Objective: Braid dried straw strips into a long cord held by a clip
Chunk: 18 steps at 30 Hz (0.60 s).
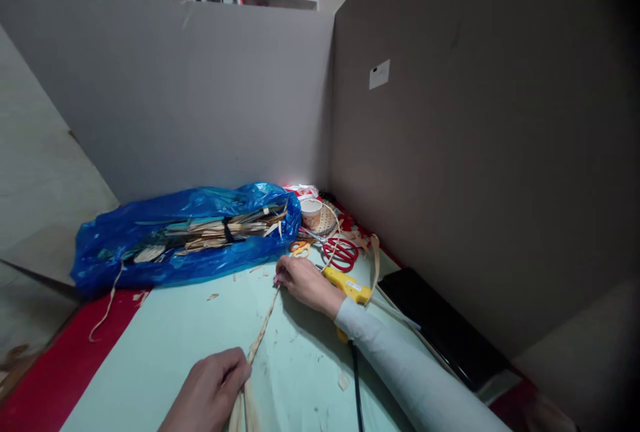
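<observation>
A thin braid of pale, straw-like strips (263,329) runs between my two hands above the pale green table top. My left hand (213,385) is closed round its near part, and loose strips (245,412) hang out below the fist. My right hand (305,282) reaches farther forward, with its fingers pinched at the braid's far end. A small pink bit (275,280) shows at those fingertips; I cannot make out what it is. Just right of my right hand lies a yellow glue gun (347,284), partly hidden by my sleeve.
A blue plastic bag (200,272) with bundled dry strips (210,235) lies at the back left. Red-handled scissors (340,254), orange scissors (300,249) and a paper cup (311,214) crowd the back corner. A black flat object (445,325) rests along the right wall. A black cord (357,385) crosses the table (170,339).
</observation>
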{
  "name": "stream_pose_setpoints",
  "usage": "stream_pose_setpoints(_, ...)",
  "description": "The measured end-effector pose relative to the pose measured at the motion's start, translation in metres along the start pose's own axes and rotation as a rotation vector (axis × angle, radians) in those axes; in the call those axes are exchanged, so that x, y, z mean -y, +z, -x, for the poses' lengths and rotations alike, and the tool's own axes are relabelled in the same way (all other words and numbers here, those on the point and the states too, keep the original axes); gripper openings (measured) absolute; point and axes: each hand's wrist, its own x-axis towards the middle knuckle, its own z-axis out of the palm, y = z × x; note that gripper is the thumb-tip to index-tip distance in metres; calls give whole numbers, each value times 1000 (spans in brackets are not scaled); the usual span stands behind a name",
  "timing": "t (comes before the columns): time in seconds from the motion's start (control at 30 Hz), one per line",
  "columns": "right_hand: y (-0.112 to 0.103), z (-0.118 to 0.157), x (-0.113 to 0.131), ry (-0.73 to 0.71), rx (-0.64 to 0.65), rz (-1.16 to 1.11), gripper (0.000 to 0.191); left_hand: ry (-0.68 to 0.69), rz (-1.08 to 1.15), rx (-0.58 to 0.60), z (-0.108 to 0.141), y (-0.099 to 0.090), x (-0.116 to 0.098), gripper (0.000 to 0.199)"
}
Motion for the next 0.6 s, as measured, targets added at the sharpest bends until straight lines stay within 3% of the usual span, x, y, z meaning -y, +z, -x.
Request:
stream_pose_setpoints(0.17,-2,-13,-8,82,-38,-96,32,-4,-54,43,-3,-1,7,34)
stream_pose_setpoints(0.43,-11,-7,-2,10,44,-160,22,-13,-73,78,2,-5,1,32)
stream_pose_setpoints(0.6,-3,-15,-1,80,64,-182,20,-3,-115,66,5,-1,-2,32)
